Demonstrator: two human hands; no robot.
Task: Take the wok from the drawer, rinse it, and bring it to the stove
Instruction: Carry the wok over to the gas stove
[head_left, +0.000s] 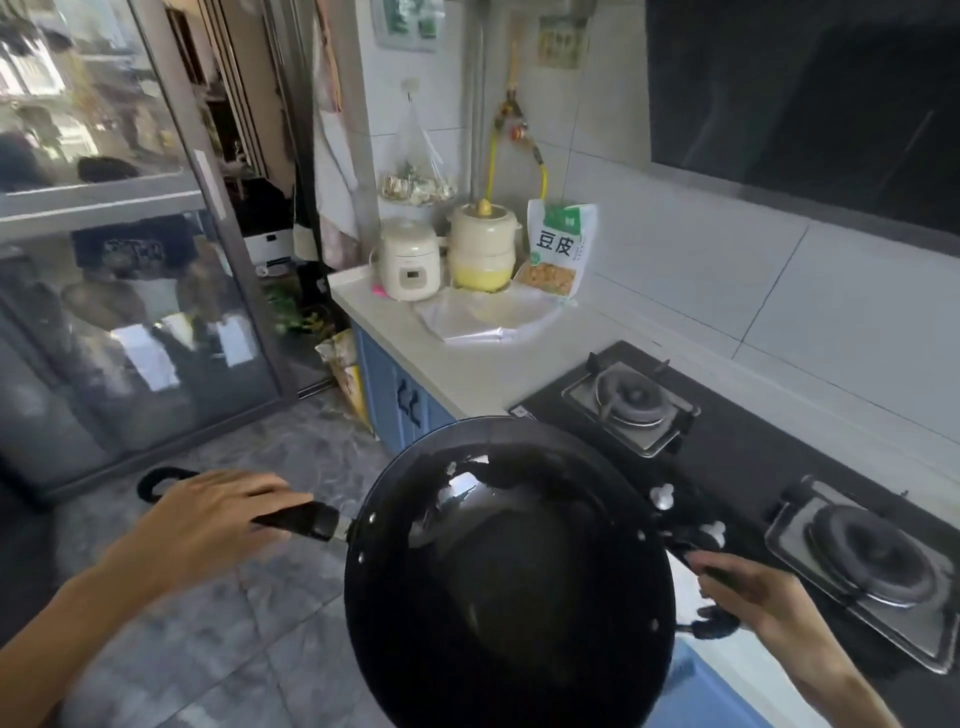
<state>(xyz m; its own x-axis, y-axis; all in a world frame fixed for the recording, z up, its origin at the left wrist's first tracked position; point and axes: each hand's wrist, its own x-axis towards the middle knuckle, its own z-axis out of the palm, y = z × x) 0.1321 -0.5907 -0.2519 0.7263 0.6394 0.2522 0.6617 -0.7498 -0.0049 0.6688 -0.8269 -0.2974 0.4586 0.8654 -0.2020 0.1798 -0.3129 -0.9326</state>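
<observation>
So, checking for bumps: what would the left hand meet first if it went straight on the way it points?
Probably the wok: the left hand grips its long handle and points along it to the rim.

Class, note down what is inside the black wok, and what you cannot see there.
The wok looks empty: dark inner surface with bright glints near its far wall. Whether a film of water coats it cannot be told. Its underside is hidden.

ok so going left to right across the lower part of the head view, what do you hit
left hand → wok → right hand → near burner
</observation>
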